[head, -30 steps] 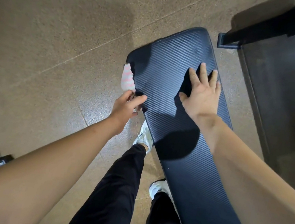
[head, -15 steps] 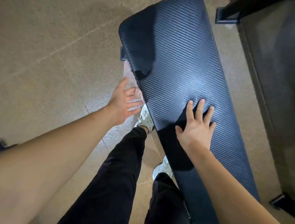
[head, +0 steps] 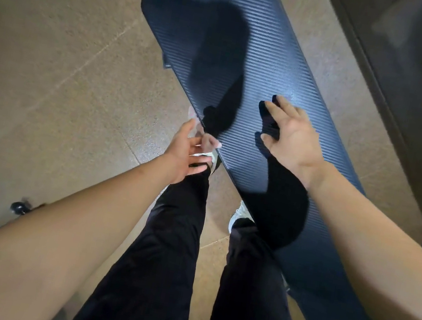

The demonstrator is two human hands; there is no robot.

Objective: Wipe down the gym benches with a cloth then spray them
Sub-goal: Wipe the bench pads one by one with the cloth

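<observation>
Head view: the tan floor (head: 52, 61) fills the left side, and the long dark ribbed bench (head: 273, 58) runs diagonally from the top toward the lower right, with the person's black trousers (head: 176, 238) standing just beside its left edge. Over the last second both hands have travelled back along the bench from its far rounded end toward the person, so a longer stretch of pad now lies beyond them. The right hand (head: 292, 137) is released, its fingers spread and straight over the middle of the pad. Whether the palm presses the surface or floats just above it cannot be told. The left hand (head: 185, 152) sits at the bench's left side edge, grasping the pink cloth (head: 209, 140) between thumb and fingers. A second ago the cloth stood out past the fingers, and now only a small blurred piece shows. This reads as a wiping stroke drawn down the side edge, with the wipe partly done. The near length of the bench probably remains, and no spray bottle is in view, so spraying has not begun.
</observation>
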